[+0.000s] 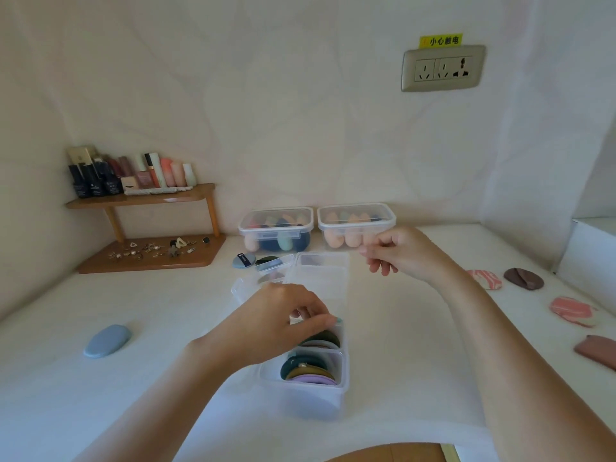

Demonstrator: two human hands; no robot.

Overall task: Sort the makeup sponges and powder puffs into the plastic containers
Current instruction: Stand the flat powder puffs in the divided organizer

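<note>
While the left hand (pixel 283 325) hangs over the clear divided container (pixel 336 391) at lower centre, fingers bent down and tips gathered at the middle compartment's powder puffs (pixel 321 338), I cannot tell whether it pinches one or only tucks them in. To do this well, each puff should probably stand on edge against its neighbours, as the stacked puffs (pixel 308 370) in the nearest compartment do, so the far compartments stay free. The right hand (pixel 396 251) is raised at centre right, loosely curled and holding nothing.

Loose puffs wait on the white bench (pixel 166 395): a blue puff (pixel 106 340) at left; at right a mauve puff (pixel 596 351), a pink puff (pixel 571 310), a brown puff (pixel 523 278) and a striped puff (pixel 485 278). The right-side ones lie well apart from the container, needing long reaches. Behind it, a small blue puff (pixel 244 260) lies near two lidded sponge containers (pixel 276 228); a wooden shelf (pixel 143 198) stands at far left.
</note>
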